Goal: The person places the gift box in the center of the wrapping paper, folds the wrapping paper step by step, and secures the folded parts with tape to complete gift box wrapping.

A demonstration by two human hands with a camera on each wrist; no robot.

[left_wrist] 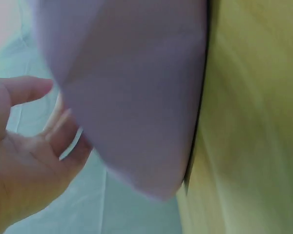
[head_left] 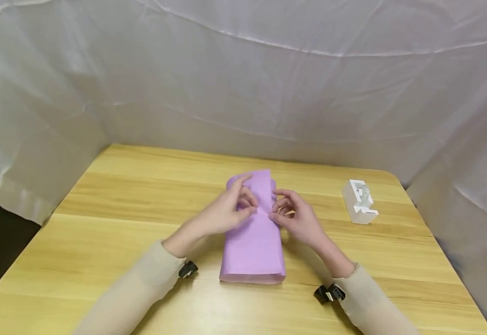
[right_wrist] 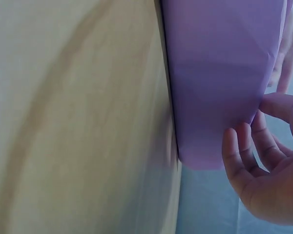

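Note:
Lengthwise on the table lies a purple paper wrap [head_left: 253,251], folded into a flattened tube with its near end gaping. Its upper face has an overlapping flap whose edge runs along the right side. My left hand [head_left: 232,210] rests on the upper face, fingers loosely bent and thumb tip near the middle. From the right, my right hand [head_left: 300,218] touches the paper's edge, thumb on top and the other fingertips along the side. The right wrist view shows those fingertips [right_wrist: 229,134] against the purple side wall. What the wrap contains is hidden.
A white tape dispenser [head_left: 358,204] with a clear roll stands at the right of the wooden table [head_left: 143,186]. Grey-white cloth [head_left: 243,83] hangs behind the table and along both sides. Black wrist cameras [head_left: 329,294] sit by the sleeve cuffs.

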